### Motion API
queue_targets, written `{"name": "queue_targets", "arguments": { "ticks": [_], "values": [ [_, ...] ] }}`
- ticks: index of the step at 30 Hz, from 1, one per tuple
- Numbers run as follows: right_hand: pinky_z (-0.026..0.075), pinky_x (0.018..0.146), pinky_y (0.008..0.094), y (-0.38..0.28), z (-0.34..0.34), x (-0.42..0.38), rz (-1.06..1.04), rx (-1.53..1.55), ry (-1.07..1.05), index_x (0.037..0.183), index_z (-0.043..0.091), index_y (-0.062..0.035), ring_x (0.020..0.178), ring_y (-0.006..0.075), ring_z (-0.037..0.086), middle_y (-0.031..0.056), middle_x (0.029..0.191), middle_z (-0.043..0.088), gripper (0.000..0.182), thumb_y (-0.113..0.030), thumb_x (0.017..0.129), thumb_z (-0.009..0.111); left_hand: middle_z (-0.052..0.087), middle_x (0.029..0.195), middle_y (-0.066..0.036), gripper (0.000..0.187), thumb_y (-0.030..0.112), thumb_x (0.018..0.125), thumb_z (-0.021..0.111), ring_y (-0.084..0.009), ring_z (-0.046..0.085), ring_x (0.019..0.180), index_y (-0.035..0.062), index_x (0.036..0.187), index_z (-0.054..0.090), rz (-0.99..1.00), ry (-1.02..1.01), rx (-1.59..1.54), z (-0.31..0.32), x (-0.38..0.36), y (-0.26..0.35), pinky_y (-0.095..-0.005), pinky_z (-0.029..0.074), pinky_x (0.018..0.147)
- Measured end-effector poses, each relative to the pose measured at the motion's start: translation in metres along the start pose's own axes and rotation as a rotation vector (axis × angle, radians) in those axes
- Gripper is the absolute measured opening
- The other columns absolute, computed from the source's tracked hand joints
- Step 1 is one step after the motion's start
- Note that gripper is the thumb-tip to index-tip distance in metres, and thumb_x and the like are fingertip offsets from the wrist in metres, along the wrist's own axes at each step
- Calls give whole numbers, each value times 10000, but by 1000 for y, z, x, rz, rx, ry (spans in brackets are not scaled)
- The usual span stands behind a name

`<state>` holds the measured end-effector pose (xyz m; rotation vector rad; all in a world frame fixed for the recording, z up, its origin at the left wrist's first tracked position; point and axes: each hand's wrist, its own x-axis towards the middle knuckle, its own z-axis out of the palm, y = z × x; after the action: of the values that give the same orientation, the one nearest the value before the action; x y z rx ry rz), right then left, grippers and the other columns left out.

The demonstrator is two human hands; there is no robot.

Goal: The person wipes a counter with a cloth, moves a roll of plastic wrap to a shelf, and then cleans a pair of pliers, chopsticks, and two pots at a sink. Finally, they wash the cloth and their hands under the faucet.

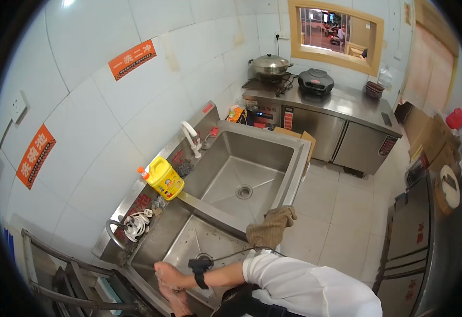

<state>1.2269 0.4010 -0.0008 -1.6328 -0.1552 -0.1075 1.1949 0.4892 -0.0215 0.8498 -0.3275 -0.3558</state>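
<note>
My right hand (pixel 168 274) is closed, with its fingers curled against my left hand (pixel 176 301), over the left edge of the near sink (pixel 175 240). Anything between the hands is hidden, and the left hand's fingers cannot be made out. A black device (pixel 199 272) is strapped to my right wrist, with a cable running right. Small dark bits lie in the near sink around its drain. A dark curved faucet (pixel 116 232) and a coiled white hose (pixel 136 226) are above the hands. The yellow jug (pixel 165 178) stands on the ledge between the sinks.
The far sink (pixel 231 179) has a white faucet (pixel 190 138). A brown cloth (pixel 271 227) hangs over the front rim. A metal rack (pixel 78 301) is at lower left. On the back counter (pixel 342 104) are a lidded pot (pixel 270 66) and a black appliance (pixel 316 82).
</note>
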Motion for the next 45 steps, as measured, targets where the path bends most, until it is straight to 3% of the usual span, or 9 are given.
{"name": "queue_targets", "arguments": {
  "ticks": [3, 6, 8, 11, 19, 23, 32, 42, 45],
  "values": [
    [417, 600, 353, 25, -9, 13, 121, 99, -107, 851, 496, -54, 718, 246, 527, 91, 836, 551, 215, -247, 767, 541, 550, 936, -45, 360, 347, 874, 331, -176, 547, 826, 73, 1039, 497, -145, 733, -53, 60, 9, 6, -321, 448, 706],
    [430, 600, 325, -45, -67, 8, 779, 342, -445, 882, 493, -53, 731, 198, 546, 80, 781, 570, 268, -295, 782, 551, 543, 965, -46, 363, 351, 874, 338, -181, 537, 858, 77, 1055, 493, -162, 538, 79, 62, 4, 23, -312, 439, 721],
    [429, 583, 341, -34, -73, 22, 733, 393, -527, 849, 500, -48, 709, 208, 551, 85, 793, 574, 276, -306, 773, 564, 532, 1001, -47, 379, 364, 874, 347, -189, 522, 901, 71, 1066, 490, -199, 659, 96, 67, 6, 28, -312, 429, 751],
    [422, 651, 403, -22, -53, 38, -109, 4, -193, 777, 513, -56, 712, 295, 524, 117, 861, 528, 196, -233, 728, 580, 521, 1028, -57, 384, 371, 874, 353, -195, 502, 942, 80, 1094, 473, -508, 557, -102, 102, 6, 47, -335, 420, 777],
    [366, 752, 387, -25, 8, -48, -931, -484, 222, 681, 451, -66, 708, 285, 419, 100, 724, 427, 139, -123, 579, 526, 528, 1037, -39, 386, 400, 864, 385, -180, 497, 970, 112, 1105, 473, -153, 568, -58, 19, 2, -7, -342, 421, 784],
    [396, 645, 390, -15, -28, 22, 60, 107, 247, 741, 475, -6, 700, 310, 495, 170, 710, 487, 111, -101, 686, 489, 549, 1014, -20, 351, 366, 868, 409, -153, 527, 919, 97, 1077, 494, -116, 616, 53, 30, 2, -9, -301, 427, 751],
    [393, 706, 373, -27, 17, -52, -653, -283, 318, 762, 489, -23, 852, 329, 476, 149, 1000, 488, 144, -121, 679, 555, 526, 914, -47, 272, 311, 872, 398, -171, 527, 826, 81, 982, 494, -71, 428, -115, 39, 16, 21, -339, 432, 730],
    [439, 648, 322, 16, -72, -5, 920, 708, -556, 1127, 423, -153, 880, 183, 471, 40, 1096, 474, 423, -453, 830, 439, 534, 851, -26, 233, 293, 844, 429, -141, 539, 799, 77, 895, 500, -101, 532, 75, 102, 24, 32, -323, 449, 715],
    [457, 708, 333, 9, -109, 6, -181, 341, -533, 1116, 481, -57, 827, 189, 520, 55, 1053, 536, 463, -425, 837, 445, 498, 1109, -65, 364, 353, 839, 456, -182, 496, 999, 124, 1122, 456, -151, 315, 165, 98, 30, 23, -363, 424, 805]
  ]
}}
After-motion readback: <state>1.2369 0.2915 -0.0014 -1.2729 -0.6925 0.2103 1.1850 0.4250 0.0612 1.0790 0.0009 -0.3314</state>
